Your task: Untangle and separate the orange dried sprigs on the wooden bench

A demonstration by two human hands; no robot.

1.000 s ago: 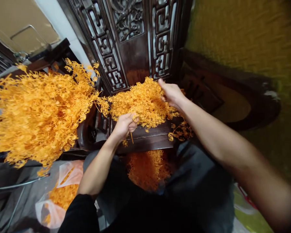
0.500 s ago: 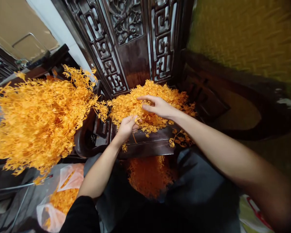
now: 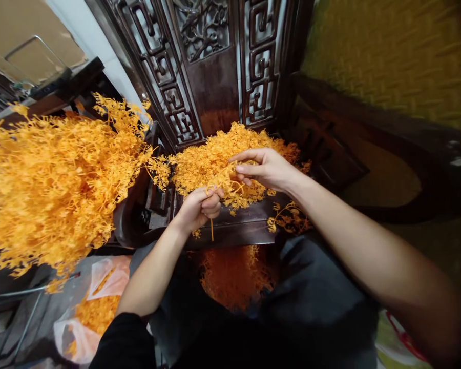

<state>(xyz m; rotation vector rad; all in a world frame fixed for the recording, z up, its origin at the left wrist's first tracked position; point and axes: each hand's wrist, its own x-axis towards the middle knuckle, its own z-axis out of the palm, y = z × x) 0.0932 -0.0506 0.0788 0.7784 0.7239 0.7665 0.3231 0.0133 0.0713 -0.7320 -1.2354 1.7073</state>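
Note:
My left hand is closed around an orange plastic flower stem, whose lower end sticks out below the fist. My right hand is just beyond it to the right, thumb and fingers curled around the tip of an orange flower sprig. Whether this sprig and the stem are one piece is hard to make out. Both hands hover at the front of a heap of orange plastic flowers lying on a dark carved wooden chair seat.
A large mass of orange flowers rises at the left. Below it lies a clear plastic bag with more inside. Loose sprigs rest at the seat's right front. More orange flowers show under the seat, between my legs. A carved backrest stands behind.
My right hand has moved slightly right and its fingers have closed in on a sprig. My left hand has lowered a little, and more of the stem shows beneath it.

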